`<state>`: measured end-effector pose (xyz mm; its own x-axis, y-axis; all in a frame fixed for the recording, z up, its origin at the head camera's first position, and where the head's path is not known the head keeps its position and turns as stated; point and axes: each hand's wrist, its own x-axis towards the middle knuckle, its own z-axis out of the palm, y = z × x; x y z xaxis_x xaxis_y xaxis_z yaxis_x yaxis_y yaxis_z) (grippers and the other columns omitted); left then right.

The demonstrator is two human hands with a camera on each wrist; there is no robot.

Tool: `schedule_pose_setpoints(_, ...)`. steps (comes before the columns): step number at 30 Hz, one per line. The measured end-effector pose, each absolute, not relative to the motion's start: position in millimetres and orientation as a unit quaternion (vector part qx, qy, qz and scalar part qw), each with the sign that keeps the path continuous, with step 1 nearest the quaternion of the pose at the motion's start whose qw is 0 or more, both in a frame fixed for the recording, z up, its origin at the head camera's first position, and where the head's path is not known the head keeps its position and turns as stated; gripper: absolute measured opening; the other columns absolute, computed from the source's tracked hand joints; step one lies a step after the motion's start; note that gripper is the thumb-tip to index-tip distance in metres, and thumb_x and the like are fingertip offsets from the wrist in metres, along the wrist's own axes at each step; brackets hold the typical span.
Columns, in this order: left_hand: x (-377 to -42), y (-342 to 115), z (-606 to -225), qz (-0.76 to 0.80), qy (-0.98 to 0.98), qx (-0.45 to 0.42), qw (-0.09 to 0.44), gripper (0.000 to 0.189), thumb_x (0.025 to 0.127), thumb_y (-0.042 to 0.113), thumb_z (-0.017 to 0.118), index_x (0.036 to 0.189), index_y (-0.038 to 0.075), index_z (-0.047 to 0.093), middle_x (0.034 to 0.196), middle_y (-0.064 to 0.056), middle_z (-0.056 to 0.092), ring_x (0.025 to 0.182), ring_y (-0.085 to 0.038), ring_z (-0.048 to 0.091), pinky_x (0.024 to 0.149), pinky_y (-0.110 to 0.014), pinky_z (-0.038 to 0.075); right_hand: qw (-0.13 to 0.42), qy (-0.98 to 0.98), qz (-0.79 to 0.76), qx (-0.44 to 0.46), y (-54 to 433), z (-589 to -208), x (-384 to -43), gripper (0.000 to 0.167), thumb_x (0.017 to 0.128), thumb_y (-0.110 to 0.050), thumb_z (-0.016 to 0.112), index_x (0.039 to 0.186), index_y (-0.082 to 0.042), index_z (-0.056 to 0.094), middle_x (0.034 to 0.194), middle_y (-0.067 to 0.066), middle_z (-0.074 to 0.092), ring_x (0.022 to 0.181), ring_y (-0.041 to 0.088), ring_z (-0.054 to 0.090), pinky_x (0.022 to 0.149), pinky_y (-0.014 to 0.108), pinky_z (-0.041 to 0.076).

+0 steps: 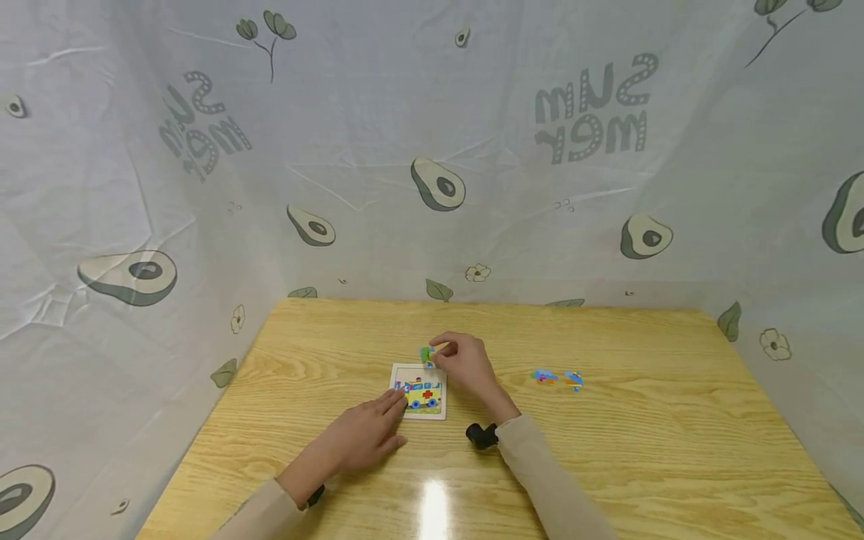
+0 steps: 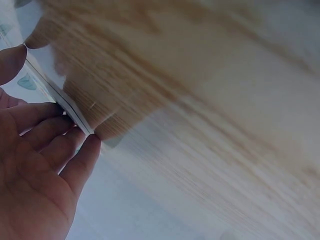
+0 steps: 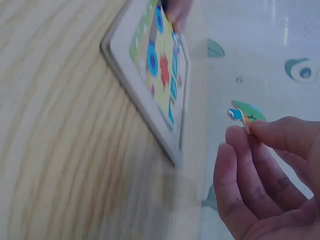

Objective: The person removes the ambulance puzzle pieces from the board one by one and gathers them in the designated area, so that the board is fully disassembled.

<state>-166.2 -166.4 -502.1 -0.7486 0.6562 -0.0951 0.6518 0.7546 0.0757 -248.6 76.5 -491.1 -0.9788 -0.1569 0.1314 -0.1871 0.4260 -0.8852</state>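
Observation:
A white-framed jigsaw puzzle (image 1: 443, 401) lies on the table, its lower part filled with a yellow ambulance picture bearing a red cross. My left hand (image 1: 370, 431) rests at the frame's left side, fingers extended onto its edge; the left wrist view shows those fingertips (image 2: 92, 142) along the edge. Between thumb and fingers, my right hand (image 1: 467, 365) pinches a green and blue puzzle piece (image 1: 426, 354) just above the frame's top edge. In the right wrist view the same piece, tilted, stays clear of the frame.
Two loose puzzle pieces, one blue and pink (image 1: 544, 376) and one blue and orange (image 1: 574, 380), lie to the right on the wooden table (image 1: 648, 442). A white curtain (image 1: 364, 150) printed with avocados hangs behind and at both sides.

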Motion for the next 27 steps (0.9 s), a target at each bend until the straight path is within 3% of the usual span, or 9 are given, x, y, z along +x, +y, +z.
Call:
schedule_pose_setpoints(5,-163.8,-166.4,-501.0,0.022,0.934,0.352,0.058,0.065,0.110,0.043,0.051,0.159,0.000,0.043,0.167,-0.018,0.042,0.155,-0.031,0.044,0.120,-0.047,0.049,0.016,-0.834,0.545,0.084,96.0,-494.3,-249.5,0.015,0.095,-0.007,0.076,0.110,-0.006,0.080,0.087,0.014,0.079,0.078,0.030,0.077,0.065,0.031,0.063)
schedule_pose_setpoints(9,-162.5,-167.0,-501.8,0.020,0.934,0.351,0.060,0.065,0.111,0.043,0.050,0.159,0.001,0.043,0.167,-0.017,0.042,0.155,-0.031,0.044,0.120,-0.047,0.048,0.012,-0.827,0.558,0.073,111.5,-493.9,-249.4,0.015,0.095,-0.006,0.075,0.109,-0.003,0.080,0.090,0.017,0.080,0.080,0.034,0.078,0.068,0.032,0.065)
schedule_pose_setpoints(17,-163.9,-166.7,-505.3,0.018,0.935,0.347,0.065,0.065,0.111,0.044,0.048,0.161,0.003,0.041,0.169,-0.016,0.040,0.157,-0.029,0.041,0.122,-0.046,0.046,-0.009,-0.821,0.568,0.059,140.6,-492.8,-251.2,0.017,0.095,-0.006,0.076,0.110,0.002,0.078,0.095,0.021,0.079,0.081,0.032,0.079,0.074,0.040,0.068)
schedule_pose_setpoints(27,-164.8,-167.1,-503.8,0.014,0.935,0.351,0.053,0.065,0.111,0.043,0.050,0.160,0.002,0.042,0.168,-0.016,0.042,0.155,-0.029,0.043,0.120,-0.045,0.048,-0.027,-0.842,0.534,0.066,173.1,-489.8,-249.7,0.022,0.097,-0.008,0.074,0.115,0.005,0.076,0.096,0.022,0.080,0.082,0.033,0.080,0.074,0.040,0.068)
